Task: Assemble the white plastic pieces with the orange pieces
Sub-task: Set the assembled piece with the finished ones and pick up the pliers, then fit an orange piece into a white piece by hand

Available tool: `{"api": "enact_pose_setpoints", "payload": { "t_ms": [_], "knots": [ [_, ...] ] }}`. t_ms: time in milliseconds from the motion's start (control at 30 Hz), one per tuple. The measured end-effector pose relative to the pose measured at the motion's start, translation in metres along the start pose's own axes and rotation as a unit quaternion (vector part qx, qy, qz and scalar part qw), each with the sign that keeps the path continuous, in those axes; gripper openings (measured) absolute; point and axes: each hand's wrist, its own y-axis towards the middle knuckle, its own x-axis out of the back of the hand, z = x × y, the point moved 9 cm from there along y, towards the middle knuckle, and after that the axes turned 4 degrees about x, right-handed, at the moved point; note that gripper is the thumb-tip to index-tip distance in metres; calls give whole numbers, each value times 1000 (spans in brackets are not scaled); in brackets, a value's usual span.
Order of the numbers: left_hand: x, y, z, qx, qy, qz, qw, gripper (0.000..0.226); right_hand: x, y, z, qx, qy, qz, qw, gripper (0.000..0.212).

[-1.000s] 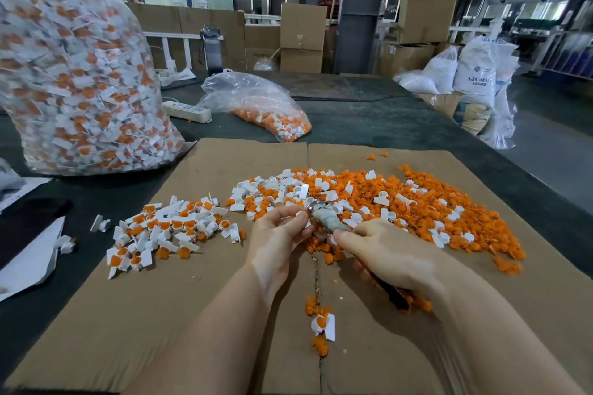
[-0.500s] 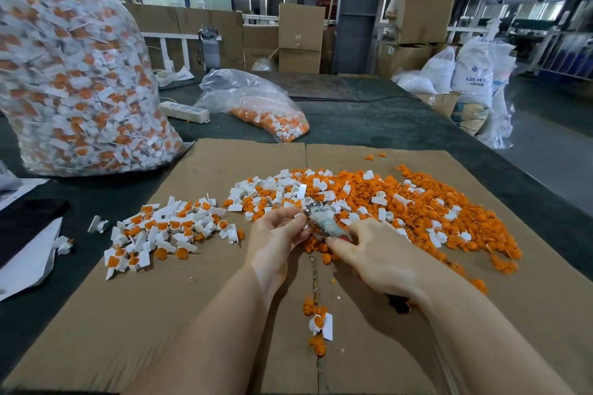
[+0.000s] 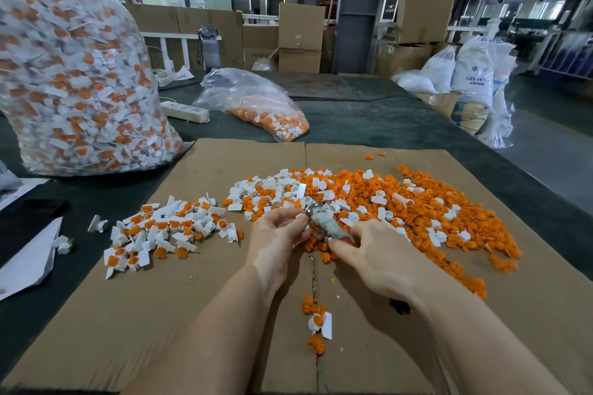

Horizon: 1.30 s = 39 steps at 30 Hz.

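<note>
Change: between the earlier head views and this one almost nothing shifts; both hands stay at the near edge of the loose heap in mid-frame, and the finished pile looks the same size.
Left hand: fingers curled, pinching something small at the tool's tip; what it is I cannot tell.
Right hand: wrapped round a tool with a worn pale handle and a metal tip pointing up-left.
Loose heap: orange pieces with white pieces scattered through it, centre to right on the cardboard.
Finished pile: joined white-and-orange parts, left of the hands.
Meaning: judging by the steady pose, one joint is being pressed; plenty remains unassembled.
Big bag: upper left, full of joined parts.
</note>
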Motion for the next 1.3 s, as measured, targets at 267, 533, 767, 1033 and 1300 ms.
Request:
{"api": "enact_pose_setpoints", "payload": {
  "t_ms": [267, 533, 767, 1033, 1300],
  "knots": [
    [2, 0, 1, 18, -34, -9, 999, 10, -2, -1, 4, 15, 2, 30, 999, 38],
    [3, 0, 0, 15, -31, -19, 999, 10, 2, 0, 4, 32, 2, -27, 999, 37],
    [-1, -5, -8, -44, 35, -5, 998, 17, 30, -2, -34, -13, -37, -167, 985, 38],
    [-7, -14, -22, -150, 227, -15, 962, 27, 46, 16, -83, -101, -221, -202, 949, 56],
    [-11, -17, -21, -147, 225, -10, 963, 26, 38, 8, -30, 26, -214, -283, 935, 41]
  ]
}}
